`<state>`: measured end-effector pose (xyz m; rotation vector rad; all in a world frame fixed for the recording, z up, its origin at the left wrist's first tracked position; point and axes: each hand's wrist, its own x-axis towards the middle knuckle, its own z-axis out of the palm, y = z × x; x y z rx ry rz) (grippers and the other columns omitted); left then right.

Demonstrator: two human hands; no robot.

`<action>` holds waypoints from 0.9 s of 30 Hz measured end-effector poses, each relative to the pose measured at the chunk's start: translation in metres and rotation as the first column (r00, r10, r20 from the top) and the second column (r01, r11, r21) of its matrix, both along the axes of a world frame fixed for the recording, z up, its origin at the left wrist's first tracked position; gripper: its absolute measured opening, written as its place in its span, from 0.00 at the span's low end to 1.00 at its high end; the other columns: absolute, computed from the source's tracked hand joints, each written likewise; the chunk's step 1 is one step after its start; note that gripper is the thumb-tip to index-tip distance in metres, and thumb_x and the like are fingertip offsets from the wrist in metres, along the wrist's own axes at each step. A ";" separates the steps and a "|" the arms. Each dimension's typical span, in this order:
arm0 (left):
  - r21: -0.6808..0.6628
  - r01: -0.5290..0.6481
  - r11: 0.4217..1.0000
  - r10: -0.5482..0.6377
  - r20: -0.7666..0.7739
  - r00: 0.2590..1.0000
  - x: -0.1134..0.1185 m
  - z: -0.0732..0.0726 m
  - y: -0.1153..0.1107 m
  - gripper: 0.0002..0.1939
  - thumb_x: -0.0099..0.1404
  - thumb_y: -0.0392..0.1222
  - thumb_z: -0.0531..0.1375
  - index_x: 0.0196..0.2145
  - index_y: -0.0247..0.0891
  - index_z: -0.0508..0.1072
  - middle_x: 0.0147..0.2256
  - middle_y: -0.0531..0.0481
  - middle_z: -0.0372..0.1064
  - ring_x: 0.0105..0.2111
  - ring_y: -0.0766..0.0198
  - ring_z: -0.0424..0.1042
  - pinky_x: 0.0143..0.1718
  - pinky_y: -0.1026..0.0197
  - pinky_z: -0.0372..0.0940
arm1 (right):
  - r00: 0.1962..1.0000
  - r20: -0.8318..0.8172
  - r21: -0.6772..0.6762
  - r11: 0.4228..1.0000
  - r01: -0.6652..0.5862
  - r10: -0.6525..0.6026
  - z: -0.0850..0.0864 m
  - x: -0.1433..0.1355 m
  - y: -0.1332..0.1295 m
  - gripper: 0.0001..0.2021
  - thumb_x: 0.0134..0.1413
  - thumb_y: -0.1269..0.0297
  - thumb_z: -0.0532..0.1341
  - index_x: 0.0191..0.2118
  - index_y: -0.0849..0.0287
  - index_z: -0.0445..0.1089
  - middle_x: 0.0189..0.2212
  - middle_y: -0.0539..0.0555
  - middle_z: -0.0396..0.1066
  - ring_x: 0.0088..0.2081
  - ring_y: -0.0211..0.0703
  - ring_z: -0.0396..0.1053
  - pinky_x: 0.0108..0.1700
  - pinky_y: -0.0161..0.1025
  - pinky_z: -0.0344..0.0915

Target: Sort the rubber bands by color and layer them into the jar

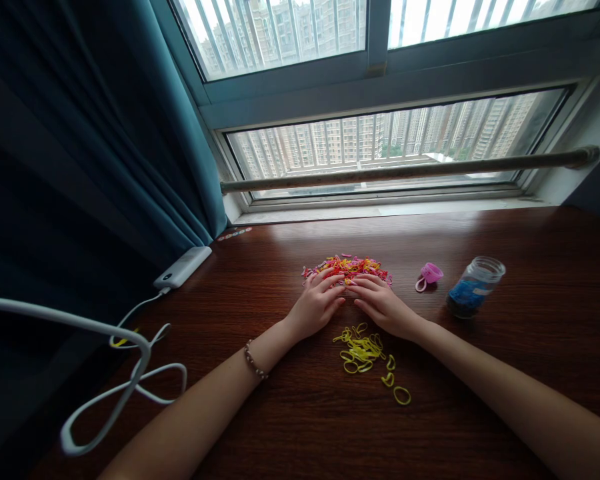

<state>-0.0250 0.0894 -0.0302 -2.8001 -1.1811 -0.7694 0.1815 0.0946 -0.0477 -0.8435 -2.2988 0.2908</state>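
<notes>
A heap of small rubber bands (351, 265) in red, pink and orange lies on the brown table. My left hand (319, 301) rests at the near left side of the heap, fingers stretched out and touching it. From the right, my right hand (383, 305) reaches the same heap with its fingers extended. Both sets of fingertips nearly meet at the front of the heap and hide part of it. Nearer to me, below the hands, is a loose group of yellow rubber bands (363, 350), with a few lying apart to its right.
A pink lid with a loop (431, 272) and a clear jar (475, 287) with blue and dark contents stand on the right. On the left are a white power bank (184, 267) and a white cable (145, 347). A window with a rail (410, 171) borders the table's far side.
</notes>
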 end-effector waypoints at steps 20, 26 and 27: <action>-0.052 0.011 0.999 0.004 0.281 0.960 -0.006 -0.009 0.005 0.05 0.62 0.36 0.53 0.31 0.37 0.69 0.34 0.47 0.69 0.36 0.64 0.69 0.40 0.60 0.65 | 0.976 -0.172 -0.066 0.990 0.126 -0.136 -0.005 0.004 0.009 0.17 0.56 0.69 0.52 0.51 0.55 0.64 0.53 0.58 0.60 0.55 0.49 0.54 0.56 0.53 0.52; -0.037 -0.012 0.999 0.023 0.314 0.949 -0.006 -0.011 0.004 0.05 0.61 0.37 0.54 0.32 0.37 0.69 0.31 0.49 0.71 0.32 0.65 0.71 0.36 0.62 0.66 | 0.977 -0.179 0.007 0.992 0.122 -0.119 0.005 0.001 -0.001 0.17 0.55 0.71 0.52 0.49 0.52 0.66 0.54 0.55 0.58 0.55 0.50 0.52 0.55 0.53 0.53; -0.029 -0.004 1.000 0.012 0.312 0.950 -0.005 -0.010 0.003 0.05 0.62 0.38 0.54 0.32 0.37 0.69 0.31 0.49 0.71 0.31 0.65 0.71 0.36 0.63 0.67 | 0.982 -0.172 0.019 0.997 0.079 -0.074 0.007 0.001 -0.003 0.17 0.55 0.72 0.51 0.49 0.51 0.65 0.53 0.54 0.60 0.55 0.49 0.54 0.54 0.53 0.54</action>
